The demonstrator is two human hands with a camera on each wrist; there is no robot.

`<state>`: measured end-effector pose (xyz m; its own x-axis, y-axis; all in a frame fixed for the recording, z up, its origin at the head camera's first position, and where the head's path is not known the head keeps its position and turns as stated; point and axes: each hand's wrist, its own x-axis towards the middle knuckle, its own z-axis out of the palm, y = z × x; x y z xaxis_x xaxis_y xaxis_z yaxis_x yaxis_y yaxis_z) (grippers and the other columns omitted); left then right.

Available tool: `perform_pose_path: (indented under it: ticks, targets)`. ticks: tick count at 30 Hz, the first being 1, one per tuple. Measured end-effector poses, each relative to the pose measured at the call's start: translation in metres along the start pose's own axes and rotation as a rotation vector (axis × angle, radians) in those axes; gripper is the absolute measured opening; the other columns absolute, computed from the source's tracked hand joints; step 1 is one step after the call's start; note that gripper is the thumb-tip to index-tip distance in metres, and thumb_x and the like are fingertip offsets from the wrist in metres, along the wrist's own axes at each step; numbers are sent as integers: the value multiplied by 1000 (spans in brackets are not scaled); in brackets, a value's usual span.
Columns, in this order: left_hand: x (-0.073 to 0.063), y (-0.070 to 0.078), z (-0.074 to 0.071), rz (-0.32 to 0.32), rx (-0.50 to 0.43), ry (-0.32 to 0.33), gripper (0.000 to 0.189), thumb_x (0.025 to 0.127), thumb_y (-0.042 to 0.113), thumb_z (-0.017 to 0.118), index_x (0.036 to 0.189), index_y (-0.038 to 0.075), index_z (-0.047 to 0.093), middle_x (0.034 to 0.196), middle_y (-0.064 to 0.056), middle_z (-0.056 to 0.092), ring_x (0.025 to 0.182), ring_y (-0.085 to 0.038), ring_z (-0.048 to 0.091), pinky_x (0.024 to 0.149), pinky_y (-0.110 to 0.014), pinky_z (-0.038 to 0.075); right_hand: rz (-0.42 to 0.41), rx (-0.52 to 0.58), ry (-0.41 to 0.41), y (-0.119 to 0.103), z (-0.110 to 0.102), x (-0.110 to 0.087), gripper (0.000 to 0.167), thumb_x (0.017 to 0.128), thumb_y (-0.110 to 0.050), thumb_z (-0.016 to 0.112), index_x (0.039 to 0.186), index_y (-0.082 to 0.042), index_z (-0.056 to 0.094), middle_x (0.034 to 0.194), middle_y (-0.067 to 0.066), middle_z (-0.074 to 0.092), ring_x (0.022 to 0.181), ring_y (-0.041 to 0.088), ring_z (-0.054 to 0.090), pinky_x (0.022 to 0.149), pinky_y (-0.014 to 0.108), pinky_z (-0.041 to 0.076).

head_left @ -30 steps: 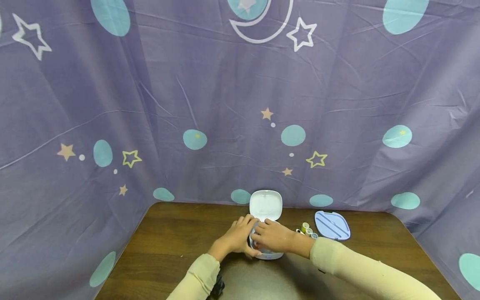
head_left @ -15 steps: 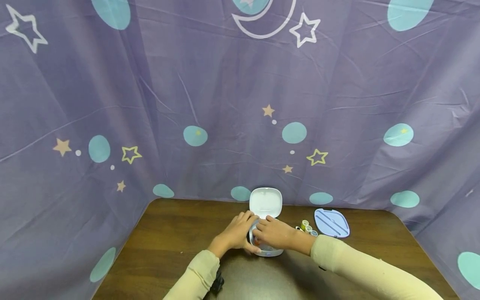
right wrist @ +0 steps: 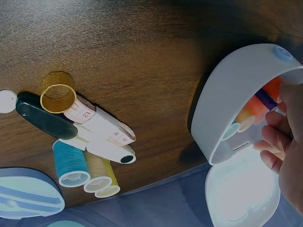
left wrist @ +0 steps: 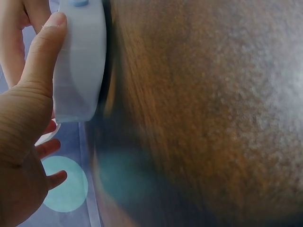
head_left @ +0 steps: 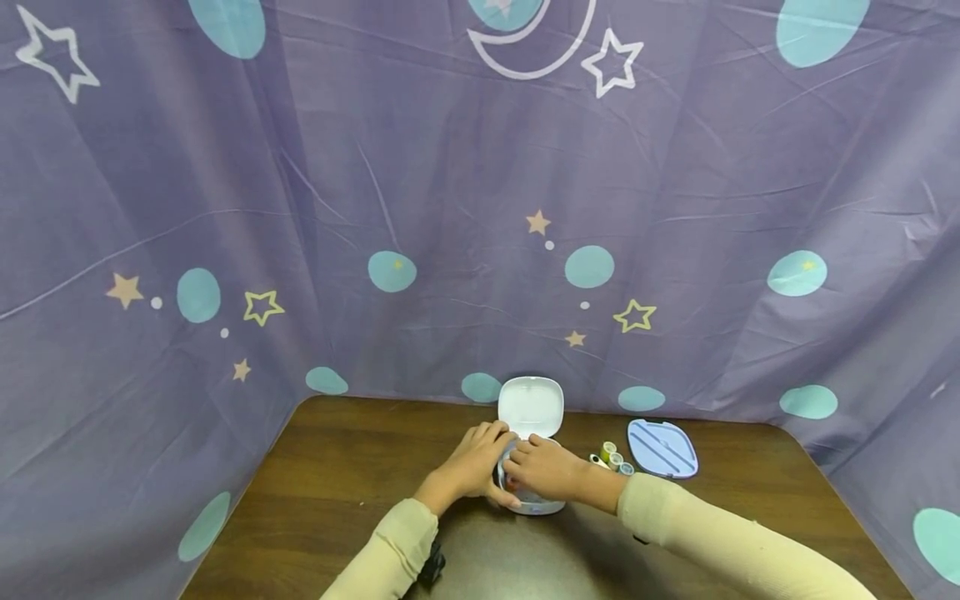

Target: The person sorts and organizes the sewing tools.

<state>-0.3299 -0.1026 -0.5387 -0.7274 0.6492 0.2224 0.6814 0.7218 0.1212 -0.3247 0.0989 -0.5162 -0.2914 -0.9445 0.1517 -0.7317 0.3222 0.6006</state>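
Here, one white box (right wrist: 210, 101), lid (head_left: 531, 407) back, on the desk (head_left: 360, 475); left hand (head_left: 472, 463) grips its side; right hand (head_left: 546, 467) has fingers inside, at thread spools (right wrist: 256, 108) (whether pinching one, cannot tell); nearby, blue tray (head_left: 663, 450), tape measure (right wrist: 102, 124), loose spools (right wrist: 70, 161)

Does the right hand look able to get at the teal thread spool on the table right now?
Probably yes: the teal spool lies outside the white box, its wound side uncovered in the right wrist view. The right hand would first have to leave the open box.
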Motion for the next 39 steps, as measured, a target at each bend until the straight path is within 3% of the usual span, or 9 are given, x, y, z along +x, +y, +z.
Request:
perform_pose_path:
  ticks: [11,20,27,32,39]
  targets:
    - [-5,1,1,-9,-8,-12,104,65,75,80,144,13,51,143,-6,49,129,-25,48,112,-49,39,-24,-8,13,-2,3,-1,23,99,-47,59,103,-25,59,99,-11,67,94,8,60,81,27,47]
    - [-7,2,0,8,-5,29,102,64,71,83,141,11,53,139,-7,51,125,-26,51,108,-51,42,-13,-8,51,-4,1,-2,26,94,-50,65,103,-26,59,99,-12,66,96,8,59,80,27,44]
    - [-4,2,-1,-5,-14,-8,102,66,72,82,143,12,51,142,-6,49,128,-25,49,110,-50,41,-2,-10,19,-4,1,-3,28,95,-54,62,105,-27,60,98,-12,67,92,7,59,80,26,45]
    - [-3,3,-1,-2,-6,-12,100,66,71,82,141,13,51,141,-5,49,126,-24,49,108,-49,42,5,25,24,-5,-2,-3,27,97,-52,61,110,-28,63,100,-12,67,95,8,60,82,28,46]
    - [-5,4,0,-14,-2,-16,105,66,71,82,145,10,48,144,-9,48,128,-26,48,110,-50,41,42,111,99,-3,-8,-6,28,93,-47,68,109,-25,62,97,-10,65,94,9,60,80,29,44]
